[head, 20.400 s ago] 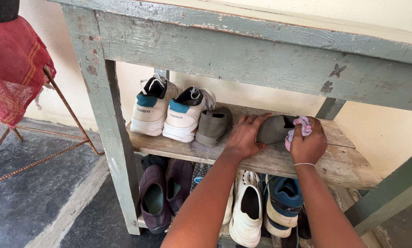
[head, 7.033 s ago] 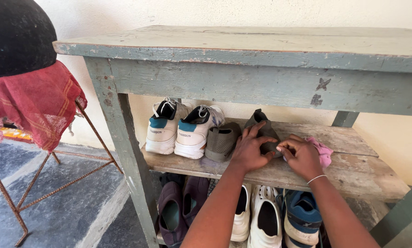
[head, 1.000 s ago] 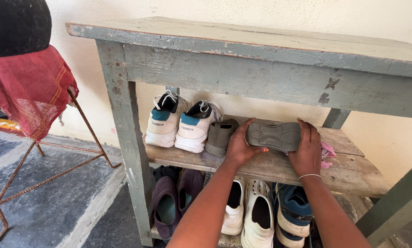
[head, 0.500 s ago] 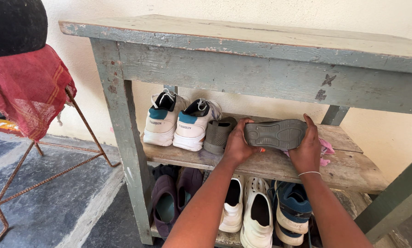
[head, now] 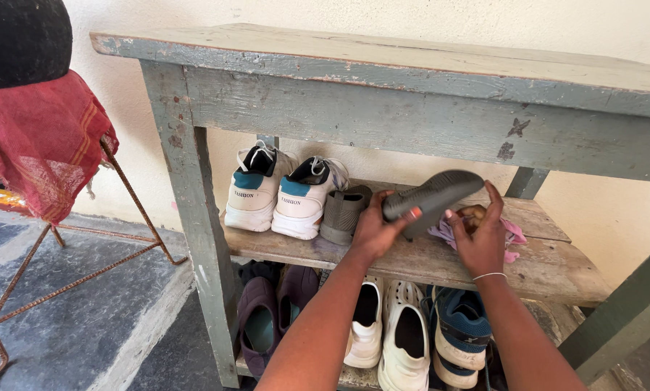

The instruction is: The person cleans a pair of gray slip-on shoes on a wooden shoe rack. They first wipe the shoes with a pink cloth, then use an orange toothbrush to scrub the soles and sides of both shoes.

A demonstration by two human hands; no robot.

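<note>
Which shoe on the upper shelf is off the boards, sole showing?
The grey shoe held up by the left hand and right hand, sole outward. Its grey mate and the white sneakers rest on the shelf.

Small dark printed labels on side of both white sneakers [head: 285, 190], shelf's left end, under the teal panels. No pkgs, signs or screens in view.
</note>
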